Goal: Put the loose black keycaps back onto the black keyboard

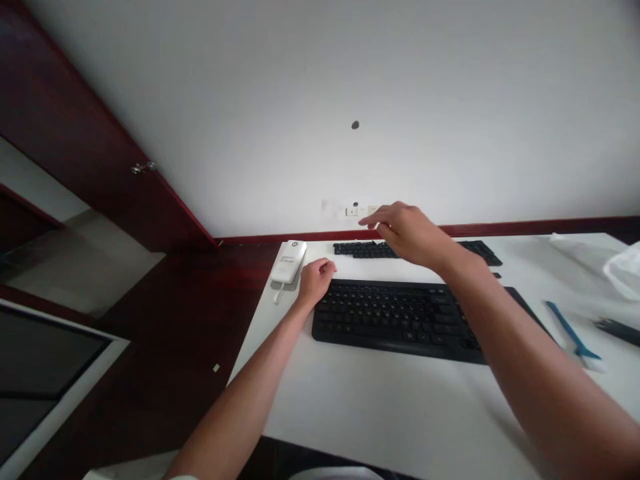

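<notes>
A black keyboard (400,317) lies across the white table (360,400). My left hand (315,280) rests at its top-left corner with the fingers curled in; nothing shows in them. My right hand (407,233) hovers above the far side of the table, fingers bent and held together, pointing left. It is over a second dark strip of keys (365,249) that lies near the wall. I cannot see anything held in it.
A white power bank (289,261) with a short cable lies left of my left hand. A blue-handled brush (573,333), a dark tool (617,329) and a white plastic bag (625,267) sit at the right. Dark red floor lies to the left.
</notes>
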A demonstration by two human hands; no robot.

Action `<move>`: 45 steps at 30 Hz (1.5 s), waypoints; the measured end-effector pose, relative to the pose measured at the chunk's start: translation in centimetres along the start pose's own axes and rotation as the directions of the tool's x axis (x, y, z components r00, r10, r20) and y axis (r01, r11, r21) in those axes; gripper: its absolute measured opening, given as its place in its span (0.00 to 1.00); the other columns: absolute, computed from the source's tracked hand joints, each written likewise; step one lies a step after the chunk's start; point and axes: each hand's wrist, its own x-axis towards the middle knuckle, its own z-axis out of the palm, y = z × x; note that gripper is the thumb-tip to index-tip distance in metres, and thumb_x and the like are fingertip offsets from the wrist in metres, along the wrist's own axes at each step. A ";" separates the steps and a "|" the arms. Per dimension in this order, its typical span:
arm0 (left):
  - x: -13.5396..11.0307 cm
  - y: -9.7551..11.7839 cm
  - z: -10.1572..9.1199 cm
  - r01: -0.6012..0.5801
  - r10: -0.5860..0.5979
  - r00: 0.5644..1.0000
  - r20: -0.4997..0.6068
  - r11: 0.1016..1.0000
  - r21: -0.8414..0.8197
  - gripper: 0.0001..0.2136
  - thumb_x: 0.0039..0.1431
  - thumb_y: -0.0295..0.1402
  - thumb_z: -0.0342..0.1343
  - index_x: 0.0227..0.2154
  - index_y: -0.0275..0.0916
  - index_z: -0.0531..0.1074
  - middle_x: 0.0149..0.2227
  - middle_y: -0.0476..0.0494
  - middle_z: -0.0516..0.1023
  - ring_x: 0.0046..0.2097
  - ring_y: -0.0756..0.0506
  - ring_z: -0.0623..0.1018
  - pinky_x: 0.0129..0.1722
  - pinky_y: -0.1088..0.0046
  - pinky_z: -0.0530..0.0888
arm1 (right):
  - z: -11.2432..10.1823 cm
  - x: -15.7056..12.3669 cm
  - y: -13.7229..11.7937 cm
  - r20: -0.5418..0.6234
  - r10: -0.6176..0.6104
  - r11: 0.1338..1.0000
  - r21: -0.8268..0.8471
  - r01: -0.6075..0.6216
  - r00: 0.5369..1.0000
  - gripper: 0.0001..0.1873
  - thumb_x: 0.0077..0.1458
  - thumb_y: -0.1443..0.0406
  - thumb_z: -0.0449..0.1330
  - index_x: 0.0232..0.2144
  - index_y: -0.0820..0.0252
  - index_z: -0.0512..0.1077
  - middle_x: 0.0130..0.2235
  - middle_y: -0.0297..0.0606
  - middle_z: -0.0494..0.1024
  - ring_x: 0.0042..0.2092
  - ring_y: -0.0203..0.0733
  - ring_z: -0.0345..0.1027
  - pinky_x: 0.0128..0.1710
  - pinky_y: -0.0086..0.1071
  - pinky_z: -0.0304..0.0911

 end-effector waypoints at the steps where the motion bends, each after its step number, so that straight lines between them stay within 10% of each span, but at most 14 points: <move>1: 0.0 0.0 0.0 -0.003 0.003 1.000 0.002 1.000 -0.005 0.15 0.65 0.37 0.51 0.26 0.38 0.77 0.21 0.51 0.70 0.27 0.50 0.70 0.30 0.73 0.60 | 1.4 0.0 1.1 0.041 0.008 0.999 -0.045 -0.006 0.999 0.23 0.64 0.71 0.48 0.46 0.63 0.83 0.46 0.44 0.85 0.50 0.51 0.76 0.54 0.47 0.69; 8: 0.0 -0.2 0.1 0.010 -0.010 1.000 -0.001 1.000 -0.015 0.15 0.65 0.37 0.52 0.26 0.39 0.77 0.23 0.50 0.73 0.28 0.49 0.71 0.32 0.73 0.62 | 8.2 -1.1 5.5 0.265 0.069 0.993 -0.111 -0.040 0.962 0.24 0.62 0.76 0.51 0.51 0.61 0.82 0.51 0.43 0.84 0.54 0.50 0.75 0.59 0.42 0.68; 16: 0.0 -0.5 0.2 0.000 0.000 1.000 0.001 1.000 -0.009 0.15 0.65 0.37 0.52 0.25 0.39 0.77 0.23 0.50 0.74 0.28 0.49 0.72 0.31 0.73 0.62 | 11.2 -1.9 6.3 0.341 0.098 0.981 -0.191 -0.033 0.935 0.29 0.59 0.79 0.49 0.55 0.64 0.80 0.55 0.45 0.82 0.57 0.51 0.72 0.63 0.41 0.63; 45: 0.0 0.2 -0.2 0.012 -0.012 1.000 0.001 1.000 -0.007 0.15 0.65 0.36 0.52 0.26 0.39 0.77 0.23 0.50 0.73 0.28 0.49 0.71 0.31 0.73 0.62 | 9.1 -1.8 4.5 0.445 0.287 0.954 -0.214 -0.210 0.848 0.11 0.57 0.69 0.62 0.39 0.55 0.83 0.40 0.39 0.85 0.42 0.48 0.79 0.42 0.36 0.69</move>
